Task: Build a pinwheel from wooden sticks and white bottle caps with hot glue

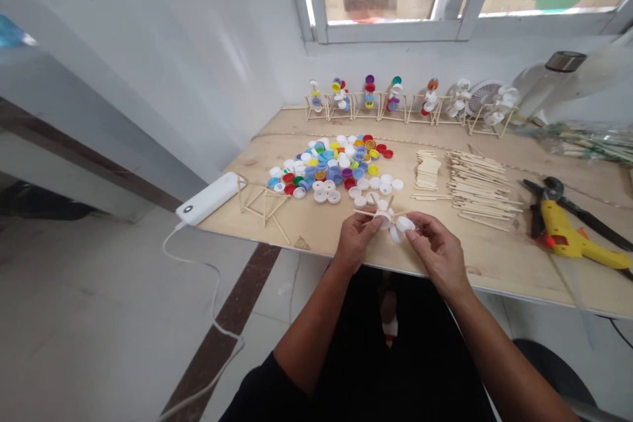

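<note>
Near the table's front edge, my left hand point(355, 237) pinches a small wheel of wooden sticks and white bottle caps point(383, 217). Sticks radiate from its middle, and several white caps sit around it. My right hand point(438, 247) is closed with thumb and fingers on a white bottle cap point(405, 224) at the wheel's right side. Whether that cap is fixed to a stick, I cannot tell. Just beyond my hands lies a spread of loose coloured bottle caps point(333, 175), with white ones closest.
Stick piles point(482, 188) lie right of centre. A yellow glue gun point(568, 234) and black-handled pliers point(551, 188) rest at the right. A stick frame point(262, 201) and a white power strip point(212, 199) are at the left. Finished-looking cap wheels on stands point(370, 102) line the wall.
</note>
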Demonstrator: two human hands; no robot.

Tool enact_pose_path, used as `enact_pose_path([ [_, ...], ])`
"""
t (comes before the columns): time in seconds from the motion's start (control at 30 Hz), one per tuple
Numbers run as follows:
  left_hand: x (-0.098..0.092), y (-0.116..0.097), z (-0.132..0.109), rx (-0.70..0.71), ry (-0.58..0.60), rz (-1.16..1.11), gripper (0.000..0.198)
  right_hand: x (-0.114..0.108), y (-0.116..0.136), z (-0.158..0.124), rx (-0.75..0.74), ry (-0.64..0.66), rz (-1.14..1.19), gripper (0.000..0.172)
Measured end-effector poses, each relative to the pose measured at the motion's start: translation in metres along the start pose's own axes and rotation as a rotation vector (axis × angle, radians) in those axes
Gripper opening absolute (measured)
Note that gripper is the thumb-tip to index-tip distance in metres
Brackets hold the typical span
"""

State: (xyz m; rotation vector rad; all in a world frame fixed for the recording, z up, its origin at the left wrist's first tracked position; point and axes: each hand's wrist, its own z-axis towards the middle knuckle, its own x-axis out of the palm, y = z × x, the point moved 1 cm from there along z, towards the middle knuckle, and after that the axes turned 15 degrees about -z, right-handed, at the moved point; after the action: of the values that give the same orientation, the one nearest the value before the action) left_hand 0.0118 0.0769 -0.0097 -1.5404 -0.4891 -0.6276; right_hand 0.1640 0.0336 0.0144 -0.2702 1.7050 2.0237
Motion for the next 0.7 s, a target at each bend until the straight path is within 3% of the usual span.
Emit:
enact_pose_path([
  [0.7, -0.0017, 0.0, 0.0007, 0.009, -0.004, 0.031, 0.036, 0.002, -0.0051, -0.0046, -0.003, 0.0, -0.02, 0.036],
])
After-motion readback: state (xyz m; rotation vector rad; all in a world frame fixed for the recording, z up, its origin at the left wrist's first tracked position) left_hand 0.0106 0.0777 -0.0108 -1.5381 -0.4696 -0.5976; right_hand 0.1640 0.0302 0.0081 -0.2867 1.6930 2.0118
